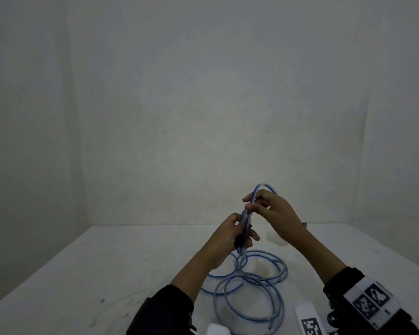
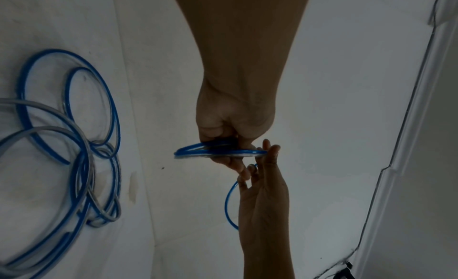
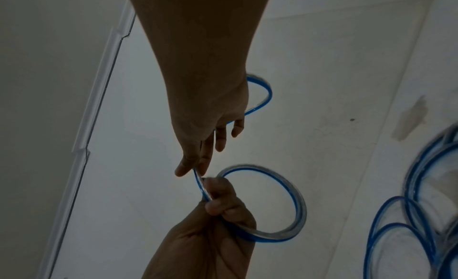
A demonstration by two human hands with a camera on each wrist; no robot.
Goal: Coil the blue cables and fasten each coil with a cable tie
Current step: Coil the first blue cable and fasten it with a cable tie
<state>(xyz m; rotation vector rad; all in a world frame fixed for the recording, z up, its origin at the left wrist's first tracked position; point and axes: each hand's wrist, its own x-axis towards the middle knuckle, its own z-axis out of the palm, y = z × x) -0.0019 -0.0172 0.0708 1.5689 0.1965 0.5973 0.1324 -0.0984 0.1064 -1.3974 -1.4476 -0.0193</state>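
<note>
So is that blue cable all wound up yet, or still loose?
Only partly wound. The left hand grips a few loops of thin blue cable, the right hand pinches it, and the rest sprawls loose.

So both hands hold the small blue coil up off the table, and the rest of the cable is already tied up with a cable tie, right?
Not quite. Both hands, left and right, do hold the coil up off the table, but the rest of the cable lies in loose loops with no tie visible on it, as the head view shows.
</note>
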